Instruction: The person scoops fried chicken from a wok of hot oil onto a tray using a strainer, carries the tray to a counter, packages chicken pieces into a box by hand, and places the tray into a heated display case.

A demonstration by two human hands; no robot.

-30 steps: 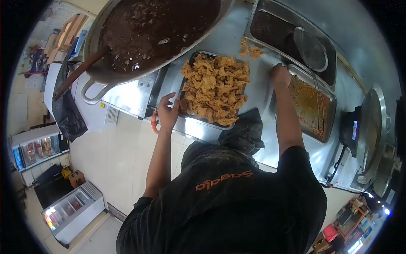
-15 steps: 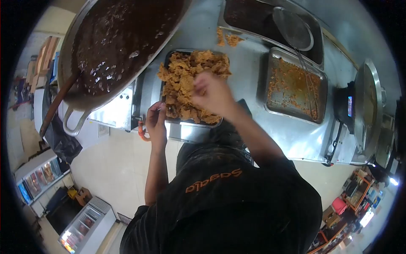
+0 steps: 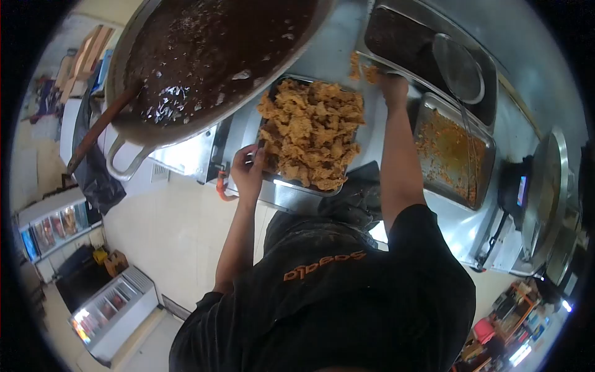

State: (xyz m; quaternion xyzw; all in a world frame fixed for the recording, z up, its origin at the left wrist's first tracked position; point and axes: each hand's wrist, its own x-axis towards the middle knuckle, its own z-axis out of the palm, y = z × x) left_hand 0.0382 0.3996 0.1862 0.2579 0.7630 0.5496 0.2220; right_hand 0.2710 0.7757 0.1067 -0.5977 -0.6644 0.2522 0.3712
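Note:
A metal tray heaped with golden fried pieces sits on the steel counter in front of me. My left hand grips the tray's near left corner. My right hand reaches to the far side of the counter beside a few loose fried pieces lying on the steel; its fingers are curled down and I cannot see whether it holds any.
A big wok of dark oil with a wooden handle stands at the left. A deep pan of dark liquid holds a strainer. A tray with crumbs lies at the right. Farther right sits a scale. Freezers stand on the floor.
My right hand has left the heap of fried pieces and stretched to the loose pieces at the far edge. The left hand stays on the tray corner.

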